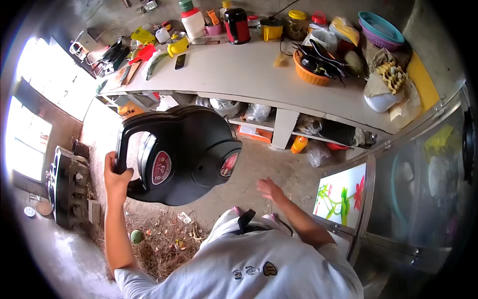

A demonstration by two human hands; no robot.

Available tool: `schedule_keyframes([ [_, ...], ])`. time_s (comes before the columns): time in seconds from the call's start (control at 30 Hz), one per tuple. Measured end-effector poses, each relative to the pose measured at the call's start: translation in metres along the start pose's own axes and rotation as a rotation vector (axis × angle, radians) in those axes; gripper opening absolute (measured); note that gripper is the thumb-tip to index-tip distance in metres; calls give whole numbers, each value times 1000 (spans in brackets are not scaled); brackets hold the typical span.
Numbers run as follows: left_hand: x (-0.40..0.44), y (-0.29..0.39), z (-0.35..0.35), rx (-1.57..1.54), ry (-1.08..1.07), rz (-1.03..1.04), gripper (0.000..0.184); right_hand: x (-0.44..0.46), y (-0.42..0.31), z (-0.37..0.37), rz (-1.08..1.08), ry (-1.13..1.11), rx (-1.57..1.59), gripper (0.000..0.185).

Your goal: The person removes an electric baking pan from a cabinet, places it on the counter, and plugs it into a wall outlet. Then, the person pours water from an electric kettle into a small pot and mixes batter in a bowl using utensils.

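My left hand (117, 177) is closed around the edge of a large black plastic chair (199, 134), at the side of its frame-like opening. The chair is tilted in front of me, below the counter edge. A round red label (162, 167) shows on its dark surface, and a second red label sits near its right end. My right hand (270, 189) is apart from the chair, to its right, with fingers stretched out and nothing in them.
A long counter (219, 70) holds a phone (180, 61), jars, a red kettle (236, 26) and an orange basket (309, 74) with eggplants. Shelves below hold bags. A glass-fronted cabinet (366, 199) stands right. Dry brush (159, 244) and a green round fruit (136, 236) lie on the floor.
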State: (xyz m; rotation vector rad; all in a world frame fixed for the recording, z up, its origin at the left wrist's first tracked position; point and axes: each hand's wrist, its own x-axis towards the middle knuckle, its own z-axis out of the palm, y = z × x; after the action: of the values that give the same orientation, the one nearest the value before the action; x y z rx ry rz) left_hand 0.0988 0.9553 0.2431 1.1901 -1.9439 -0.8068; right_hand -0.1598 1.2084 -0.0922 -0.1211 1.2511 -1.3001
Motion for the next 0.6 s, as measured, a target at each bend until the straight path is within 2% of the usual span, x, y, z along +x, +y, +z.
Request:
schedule_keyframes([
  [0.03,-4,-1,-5,-56,30,-55,36,15,-14,23,-28,-60,71,68],
  [0.13,-4,-18,-20,-234,58,-139,31,60,-44,68,-78,-38,158,73],
  [0.2,2,-38,-27,-317,86,-209,27,89,-57,79,-64,-404,439,83],
  [0.3,23,-79,-34,-405,96,-258,28,108,-86,99,-102,-464,327,91],
  [0.33,33,-96,-38,-419,95,-255,29,114,-96,105,-120,-559,333,94],
  [0.43,64,-134,-46,-469,77,-253,31,132,-116,157,-77,-447,242,96],
  [0.47,74,-143,-52,-482,67,-246,32,149,-116,167,-68,-412,72,98],
  [0.5,85,-151,-59,-488,70,-245,32,168,-114,180,-70,-411,65,98],
  [0.57,104,-166,-72,-464,122,-224,33,205,-110,202,-81,-257,15,95],
  [0.6,115,-174,-83,-446,101,-232,33,184,-138,227,-25,-219,-60,88],
])
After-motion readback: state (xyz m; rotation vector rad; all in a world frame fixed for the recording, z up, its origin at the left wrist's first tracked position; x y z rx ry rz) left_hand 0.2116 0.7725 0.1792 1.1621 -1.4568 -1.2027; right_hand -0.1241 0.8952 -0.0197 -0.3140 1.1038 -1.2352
